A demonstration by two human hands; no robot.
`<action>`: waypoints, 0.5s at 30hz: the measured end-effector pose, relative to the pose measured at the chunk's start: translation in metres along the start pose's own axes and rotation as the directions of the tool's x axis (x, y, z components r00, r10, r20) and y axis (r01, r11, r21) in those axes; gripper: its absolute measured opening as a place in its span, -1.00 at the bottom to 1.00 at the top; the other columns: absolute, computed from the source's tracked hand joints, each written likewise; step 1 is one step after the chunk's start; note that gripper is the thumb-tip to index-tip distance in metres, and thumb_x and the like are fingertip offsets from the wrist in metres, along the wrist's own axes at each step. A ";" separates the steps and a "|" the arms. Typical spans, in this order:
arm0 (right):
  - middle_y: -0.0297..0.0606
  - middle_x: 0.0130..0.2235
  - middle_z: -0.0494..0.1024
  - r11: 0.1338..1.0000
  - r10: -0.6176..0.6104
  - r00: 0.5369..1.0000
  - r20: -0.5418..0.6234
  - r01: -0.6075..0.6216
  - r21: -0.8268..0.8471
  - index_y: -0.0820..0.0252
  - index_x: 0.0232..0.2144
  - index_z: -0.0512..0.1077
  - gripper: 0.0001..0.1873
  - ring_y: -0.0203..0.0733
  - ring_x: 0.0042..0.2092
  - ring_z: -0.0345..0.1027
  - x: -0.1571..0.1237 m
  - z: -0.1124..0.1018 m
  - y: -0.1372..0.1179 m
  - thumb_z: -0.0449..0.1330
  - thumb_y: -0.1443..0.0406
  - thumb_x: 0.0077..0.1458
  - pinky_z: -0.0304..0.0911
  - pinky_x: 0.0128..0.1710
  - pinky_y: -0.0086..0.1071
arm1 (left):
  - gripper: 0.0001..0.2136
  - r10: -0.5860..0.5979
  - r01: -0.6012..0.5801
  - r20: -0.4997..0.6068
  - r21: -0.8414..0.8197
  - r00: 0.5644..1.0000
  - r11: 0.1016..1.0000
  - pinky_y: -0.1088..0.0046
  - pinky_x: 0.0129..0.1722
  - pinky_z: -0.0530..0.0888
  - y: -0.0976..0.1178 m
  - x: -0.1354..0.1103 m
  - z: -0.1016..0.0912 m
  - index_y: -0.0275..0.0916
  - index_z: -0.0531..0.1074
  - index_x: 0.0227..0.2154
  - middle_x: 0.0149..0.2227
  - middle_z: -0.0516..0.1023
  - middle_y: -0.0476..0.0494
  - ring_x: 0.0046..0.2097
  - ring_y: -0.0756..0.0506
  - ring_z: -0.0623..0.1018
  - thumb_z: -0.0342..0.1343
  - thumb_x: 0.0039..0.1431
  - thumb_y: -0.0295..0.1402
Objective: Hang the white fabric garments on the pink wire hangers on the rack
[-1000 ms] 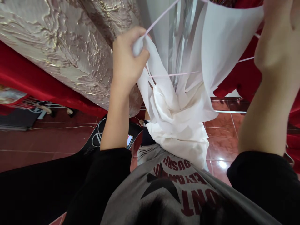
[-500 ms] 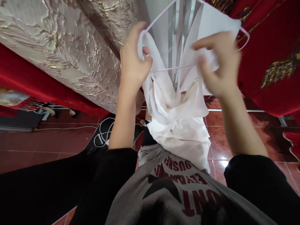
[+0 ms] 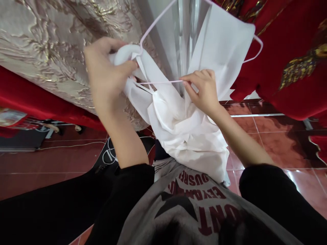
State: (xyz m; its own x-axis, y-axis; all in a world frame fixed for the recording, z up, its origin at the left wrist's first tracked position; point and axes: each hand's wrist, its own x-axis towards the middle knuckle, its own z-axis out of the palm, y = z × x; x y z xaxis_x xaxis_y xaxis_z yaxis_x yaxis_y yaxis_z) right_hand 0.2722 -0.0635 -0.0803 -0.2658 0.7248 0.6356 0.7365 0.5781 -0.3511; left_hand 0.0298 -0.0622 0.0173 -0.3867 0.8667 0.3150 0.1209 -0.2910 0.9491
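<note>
Right fingers [image 3: 192,79] on hanger bar [image 3: 163,82], long axis crosswise.

White garment [image 3: 191,146]; right hand [image 3: 203,89] pinching hanger bar [image 3: 163,82].

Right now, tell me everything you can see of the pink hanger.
The pink hanger is thin, perhaps plastic or coated wire. Its sloping arms run out of view at the top; one rounded end sticks out past the white garment. The left hand grips that garment near the other end; the right hand pinches the straight lower bar.
</note>
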 end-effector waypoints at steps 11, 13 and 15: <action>-0.22 -0.35 0.43 1.000 -0.001 0.999 -0.049 0.002 0.015 0.06 -0.16 0.56 -0.51 -0.18 -0.20 0.25 -0.005 -0.009 0.010 -0.11 0.00 0.42 0.13 0.13 -0.08 | -0.69 0.224 -0.236 0.174 0.051 0.959 0.970 0.69 -0.54 0.40 -0.011 0.018 -0.032 -0.38 0.59 -0.20 -0.41 0.55 0.02 -0.45 0.06 0.48 0.18 0.13 -0.86; -0.22 -0.35 0.43 1.000 0.000 0.999 -0.054 0.001 0.009 0.05 -0.16 0.56 -0.51 -0.18 -0.20 0.25 -0.005 -0.009 0.010 -0.10 0.01 0.42 0.12 0.14 -0.08 | -0.69 0.168 -0.174 0.059 0.105 0.984 0.979 0.70 -0.54 0.34 -0.032 0.025 -0.038 -0.41 0.58 -0.29 -0.49 0.52 0.03 -0.47 0.07 0.45 0.09 0.11 -0.89; -0.23 -0.34 0.44 1.000 0.000 0.999 -0.052 0.001 0.017 0.06 -0.17 0.56 -0.52 -0.19 -0.21 0.25 -0.005 -0.009 0.009 -0.10 0.02 0.42 0.12 0.14 -0.08 | -0.67 0.064 -0.059 -0.035 0.116 0.997 0.992 0.68 -0.58 0.26 -0.053 0.025 -0.043 -0.40 0.54 -0.39 -0.61 0.42 0.05 -0.53 0.07 0.37 -0.02 0.08 -0.90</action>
State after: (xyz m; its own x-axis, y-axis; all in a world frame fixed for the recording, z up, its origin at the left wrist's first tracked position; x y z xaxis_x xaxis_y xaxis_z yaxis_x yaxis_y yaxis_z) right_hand 0.2862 -0.0656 -0.0804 -0.2335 0.7042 0.6705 0.7256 0.5852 -0.3620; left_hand -0.0259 -0.0424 -0.0256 -0.4103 0.8315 0.3745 0.2486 -0.2931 0.9232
